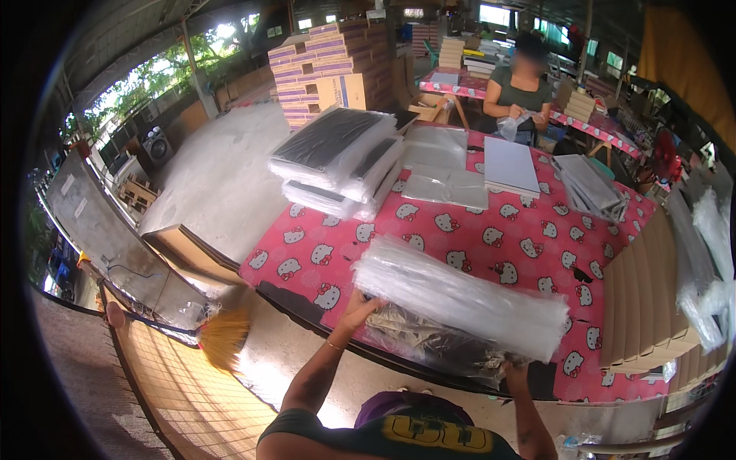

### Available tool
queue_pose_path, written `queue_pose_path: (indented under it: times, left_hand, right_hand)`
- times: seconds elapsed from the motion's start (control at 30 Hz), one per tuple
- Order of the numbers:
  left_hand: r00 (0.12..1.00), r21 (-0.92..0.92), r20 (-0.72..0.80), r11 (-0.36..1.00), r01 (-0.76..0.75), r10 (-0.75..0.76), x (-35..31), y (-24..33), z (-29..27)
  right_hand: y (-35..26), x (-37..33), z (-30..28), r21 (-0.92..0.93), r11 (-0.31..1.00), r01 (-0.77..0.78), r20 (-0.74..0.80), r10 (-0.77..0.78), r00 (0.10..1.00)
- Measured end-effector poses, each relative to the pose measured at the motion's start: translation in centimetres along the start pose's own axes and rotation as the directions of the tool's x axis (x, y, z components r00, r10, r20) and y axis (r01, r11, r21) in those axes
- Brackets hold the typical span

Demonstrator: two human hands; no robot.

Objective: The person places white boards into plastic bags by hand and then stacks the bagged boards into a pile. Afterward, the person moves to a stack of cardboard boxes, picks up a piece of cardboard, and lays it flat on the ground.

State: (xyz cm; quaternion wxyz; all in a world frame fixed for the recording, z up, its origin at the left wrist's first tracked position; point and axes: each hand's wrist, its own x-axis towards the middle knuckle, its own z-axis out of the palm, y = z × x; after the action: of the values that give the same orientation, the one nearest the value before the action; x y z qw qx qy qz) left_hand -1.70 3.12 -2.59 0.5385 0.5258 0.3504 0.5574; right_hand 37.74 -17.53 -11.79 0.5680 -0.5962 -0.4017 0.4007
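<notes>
At the near edge of the table, my left hand (360, 308) grips the left end of a dark, flat package (429, 337) in clear plastic. My right hand (515, 376) holds its right near corner, the fingers partly hidden. A long bundle of whitish plastic wrap (460, 291) lies across the package's far side and on the table; whether it is joined to the package I cannot tell. Farther off, a stack of plastic-wrapped dark panels (330, 149) stands at the left, beside clear plastic sleeves (445, 188) and a white panel (511, 165).
The table has a pink patterned cover (491, 238). Folded cardboard (652, 284) and plastic rolls (701, 268) crowd the right side. Across the table a co-worker (521, 92) handles clear plastic. Stacked cartons (330, 69) rise behind. A broom (222, 337) lies at the lower left.
</notes>
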Motion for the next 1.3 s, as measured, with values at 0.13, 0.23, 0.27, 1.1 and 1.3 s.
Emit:
queue_pose_path:
  times: [0.13,0.23,0.27,1.1,1.3]
  left_hand:
    - [0.995,0.103,-0.096,0.994,-0.027,0.037,2.4,0.3,1.7]
    - [0.987,0.198,-0.136,0.974,0.107,-0.081,4.2,4.5,2.8]
    - [0.984,0.2,-0.152,0.971,0.127,-0.098,4.1,4.9,1.9]
    - [0.999,0.734,-0.044,0.678,0.03,0.003,49.9,30.9,-32.3]
    - [0.992,0.801,0.126,0.591,-0.097,-0.007,57.0,27.5,-31.7]
  right_hand:
    - [-2.3,3.7,4.2,0.136,0.96,0.244,-0.207,-0.213,0.955]
    - [-5.5,5.4,5.0,0.202,0.953,0.226,-0.213,-0.183,0.96]
    - [-6.6,5.2,5.5,0.227,0.964,0.139,-0.118,-0.115,0.986]
    - [-34.2,37.4,48.1,0.214,0.955,-0.208,0.263,0.149,0.953]
    - [-35.7,41.0,51.0,0.33,0.902,-0.279,0.294,0.183,0.938]
